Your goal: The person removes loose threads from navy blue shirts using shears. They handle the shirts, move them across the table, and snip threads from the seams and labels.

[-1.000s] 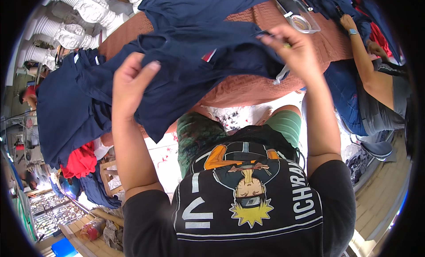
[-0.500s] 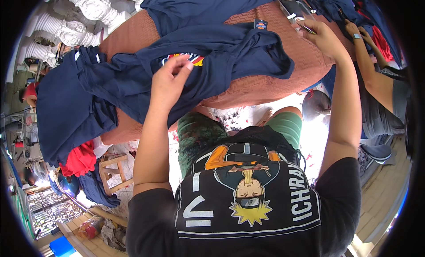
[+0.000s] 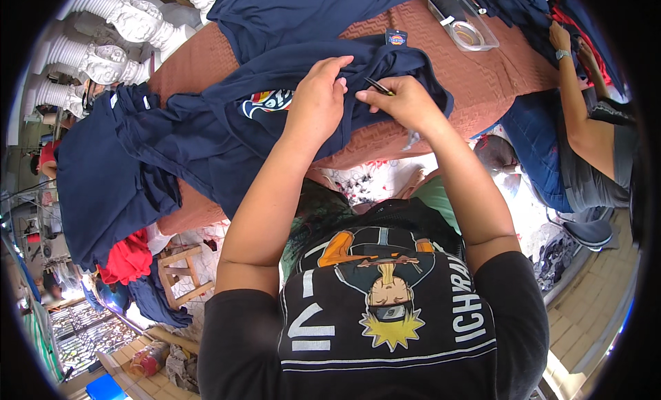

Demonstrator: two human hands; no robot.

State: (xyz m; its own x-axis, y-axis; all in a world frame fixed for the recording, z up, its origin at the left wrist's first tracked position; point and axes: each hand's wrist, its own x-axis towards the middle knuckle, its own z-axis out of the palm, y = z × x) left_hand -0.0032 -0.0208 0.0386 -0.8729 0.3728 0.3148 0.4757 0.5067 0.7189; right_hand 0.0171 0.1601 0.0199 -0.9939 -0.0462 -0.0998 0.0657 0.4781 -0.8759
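Observation:
A navy garment (image 3: pixel 206 124) with a colourful printed patch (image 3: pixel 265 102) and a small hang tag (image 3: pixel 396 37) lies spread across the cloth-covered table. My left hand (image 3: pixel 317 100) rests on it just right of the patch, index finger stretched forward and thumb apart from it. In my right hand (image 3: pixel 410 104) is a slim dark pointed tool (image 3: pixel 379 86), pinched between thumb and fingers, its tip pointing left over the fabric. Its exact kind cannot be made out. A small pale strip (image 3: pixel 411 140) hangs below my right wrist.
A clear plastic box (image 3: pixel 490 40) with a roll of tape inside stands at the back right. More navy fabric (image 3: pixel 296 14) lies behind. At right, a co-worker's hand (image 3: pixel 561 38) touches dark cloth. White ornate columns (image 3: pixel 131 18) stand far left; a wooden stool (image 3: pixel 184 276) is below.
My right hand has come from the plastic box, moving left and nearer with the pointed tool. My left hand has shifted right, off the patch. The garment has slid slightly left.

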